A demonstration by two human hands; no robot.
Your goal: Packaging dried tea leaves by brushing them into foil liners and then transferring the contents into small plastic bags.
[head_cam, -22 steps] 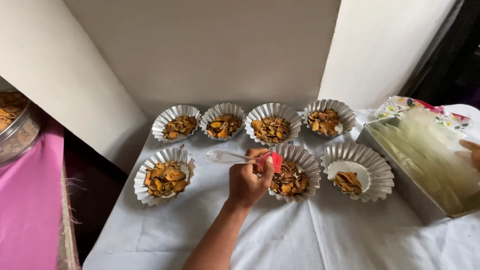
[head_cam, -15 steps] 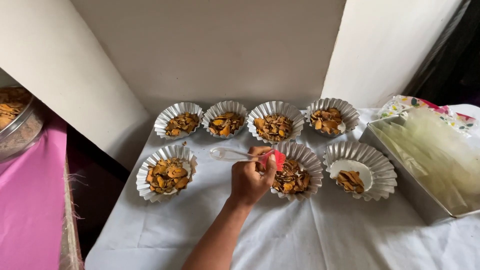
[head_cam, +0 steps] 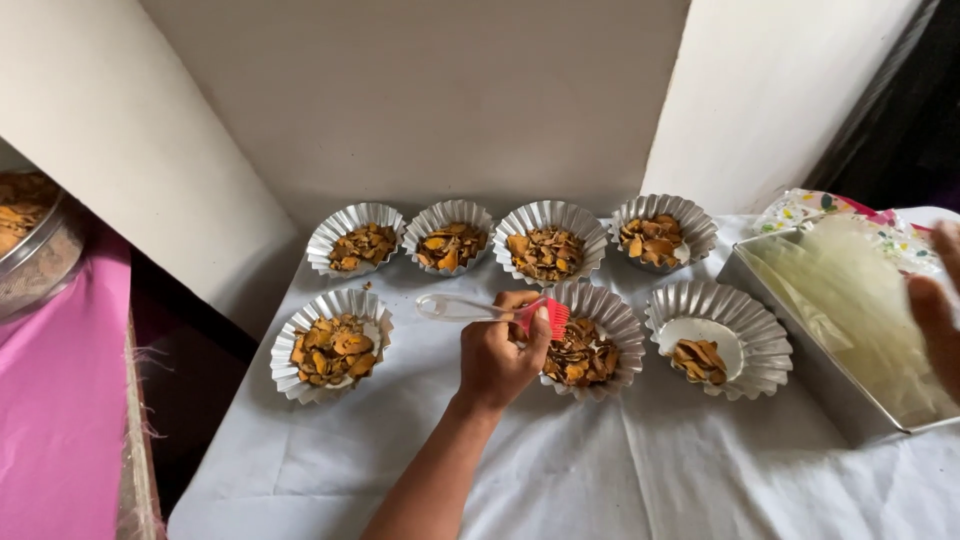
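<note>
My left hand (head_cam: 497, 358) stays closed tight on the red brush (head_cam: 548, 318) over the middle foil cup (head_cam: 592, 340), and my right hand (head_cam: 938, 315) has come back over the tin tray (head_cam: 800, 345), fingers too blurry to tell.

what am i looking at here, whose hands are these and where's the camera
There is no machine: a person wears a camera on the head, looking down at their own bare hands. The left hand grips a brush with a clear handle and red bristles, beside a fluted foil cup of orange-brown chips. Seven such cups sit on a white cloth. The right hand reaches over a metal tray of clear plastic sheets; its grip cannot be told.
</note>
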